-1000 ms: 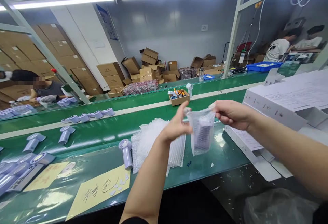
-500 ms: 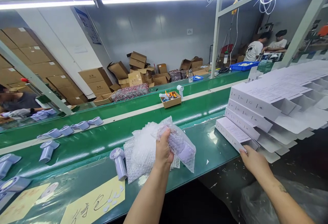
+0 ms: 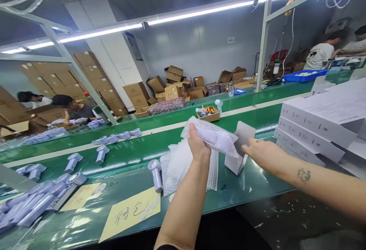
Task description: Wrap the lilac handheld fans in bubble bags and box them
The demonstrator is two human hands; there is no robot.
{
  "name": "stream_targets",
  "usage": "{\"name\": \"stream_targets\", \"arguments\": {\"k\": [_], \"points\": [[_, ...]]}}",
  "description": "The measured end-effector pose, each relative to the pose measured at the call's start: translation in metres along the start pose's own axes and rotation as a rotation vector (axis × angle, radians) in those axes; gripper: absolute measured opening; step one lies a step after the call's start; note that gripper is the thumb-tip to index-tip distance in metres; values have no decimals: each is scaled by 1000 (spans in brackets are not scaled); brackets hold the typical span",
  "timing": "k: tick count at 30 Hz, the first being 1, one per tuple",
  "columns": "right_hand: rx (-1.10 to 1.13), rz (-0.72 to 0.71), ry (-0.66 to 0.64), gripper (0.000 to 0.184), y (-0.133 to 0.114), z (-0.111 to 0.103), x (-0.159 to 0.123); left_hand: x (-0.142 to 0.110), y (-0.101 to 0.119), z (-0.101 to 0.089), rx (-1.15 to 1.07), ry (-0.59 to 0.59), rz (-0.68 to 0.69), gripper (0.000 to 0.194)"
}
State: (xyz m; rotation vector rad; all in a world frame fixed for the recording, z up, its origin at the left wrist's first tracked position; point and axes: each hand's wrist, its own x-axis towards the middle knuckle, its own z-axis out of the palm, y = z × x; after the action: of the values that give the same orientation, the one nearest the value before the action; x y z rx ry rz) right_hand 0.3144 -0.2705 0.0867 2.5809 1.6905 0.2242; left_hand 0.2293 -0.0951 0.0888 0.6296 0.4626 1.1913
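Observation:
My left hand (image 3: 198, 143) is closed around a lavender handheld fan in a bubble-wrap bag (image 3: 215, 135), held above the bench. In my right hand (image 3: 256, 149) is a white carton (image 3: 235, 163), tilted upright with its flap raised, against the far end of the wrapped fan. I cannot tell whether the bag's tip is inside the carton. Below my left hand lies a stack of bubble-wrap bags (image 3: 178, 166). An unwrapped handheld fan (image 3: 156, 175) rests against the stack's left side.
Stacked white cartons (image 3: 309, 128) stand at the right. Several lavender fans (image 3: 37, 200) are piled at left, and more lie on the green conveyor (image 3: 120, 149). A yellow paper sign (image 3: 130, 213) lies in front. A small cardboard box (image 3: 210, 116) holds tools. Co-workers sit beyond.
My right hand has drawn a carton from the stack and brought it left, beside the wrapped fan. My left hand has lifted the fan slightly. The view has swung left.

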Motion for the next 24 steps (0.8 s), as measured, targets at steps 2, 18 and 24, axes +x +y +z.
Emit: {"name": "stream_targets", "arguments": {"k": [2, 18, 24], "points": [[179, -146, 63, 25, 8, 12, 10, 3, -8, 8, 30, -2, 39, 39], [908, -119, 434, 54, 5, 110, 19, -32, -52, -14, 1670, -700, 894, 38], [1017, 61, 249, 64, 18, 105, 25, -44, -10, -52, 1732, -785, 992, 42]]}}
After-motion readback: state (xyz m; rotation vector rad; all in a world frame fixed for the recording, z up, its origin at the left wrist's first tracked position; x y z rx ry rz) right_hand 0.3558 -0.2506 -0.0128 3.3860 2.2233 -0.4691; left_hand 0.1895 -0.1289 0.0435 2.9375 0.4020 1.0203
